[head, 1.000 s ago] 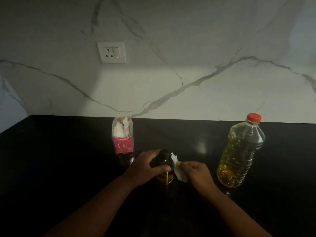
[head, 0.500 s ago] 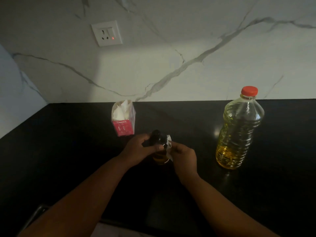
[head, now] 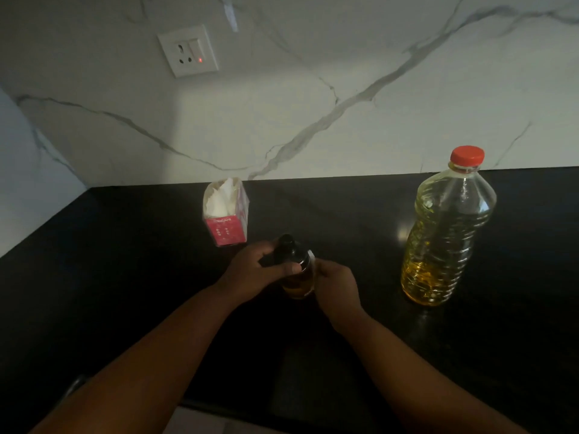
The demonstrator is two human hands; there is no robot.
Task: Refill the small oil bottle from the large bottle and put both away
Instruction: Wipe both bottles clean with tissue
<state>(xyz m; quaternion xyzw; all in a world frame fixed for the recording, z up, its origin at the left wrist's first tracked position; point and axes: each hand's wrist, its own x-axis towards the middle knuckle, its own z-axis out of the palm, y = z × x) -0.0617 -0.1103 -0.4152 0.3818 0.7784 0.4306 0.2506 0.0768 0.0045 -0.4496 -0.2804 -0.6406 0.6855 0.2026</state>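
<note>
The small oil bottle stands on the black counter at the middle, with a black cap and amber oil in its lower part. My left hand grips its black top, fingers curled round it. My right hand holds a piece of white tissue against the bottle's right side; most of the tissue is hidden by the hand. The large clear bottle with a red cap stands upright to the right, apart from both hands, with yellow oil in it.
A pink tissue box with white tissues sticking out stands just behind my left hand. A marble wall with a socket rises behind the counter. The counter's front edge runs below my forearms.
The view has tilted down. My right hand with the tissue has moved in close against the small bottle's side. My left hand stays on the cap.
</note>
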